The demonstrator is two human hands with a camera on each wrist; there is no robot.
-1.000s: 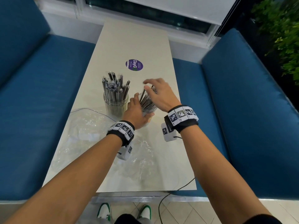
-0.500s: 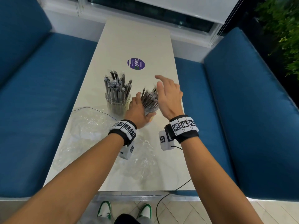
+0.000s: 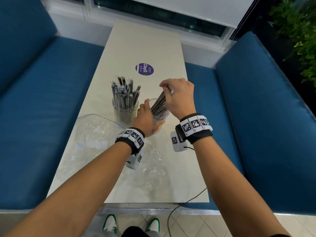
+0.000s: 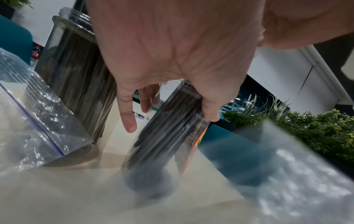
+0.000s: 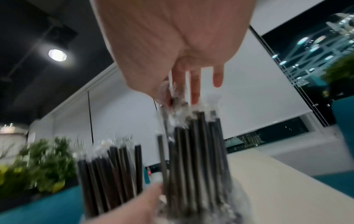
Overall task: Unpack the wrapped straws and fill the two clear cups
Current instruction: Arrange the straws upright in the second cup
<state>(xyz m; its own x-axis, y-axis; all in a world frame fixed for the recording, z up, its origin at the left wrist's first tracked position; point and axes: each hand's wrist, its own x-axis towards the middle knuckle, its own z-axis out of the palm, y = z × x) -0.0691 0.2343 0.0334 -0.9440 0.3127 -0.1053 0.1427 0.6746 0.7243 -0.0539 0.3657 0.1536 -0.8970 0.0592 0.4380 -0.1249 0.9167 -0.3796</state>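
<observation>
A person's left hand [image 3: 146, 121] wraps around a clear cup [image 4: 162, 145] near the middle of a pale table [image 3: 145, 45], tilting it, apparently to steady it for loading. The right hand [image 3: 179, 94] hovers over the cup's mouth, fingertips pinching the wrapped tops of dark straws [image 3: 159, 104] that lean inside it. Just beside, on the left, a second clear cup [image 3: 124, 112] stands upright, packed with straws. Crumpled plastic bags [image 3: 95, 134] crowd the near table; the far half and right edge give free room.
</observation>
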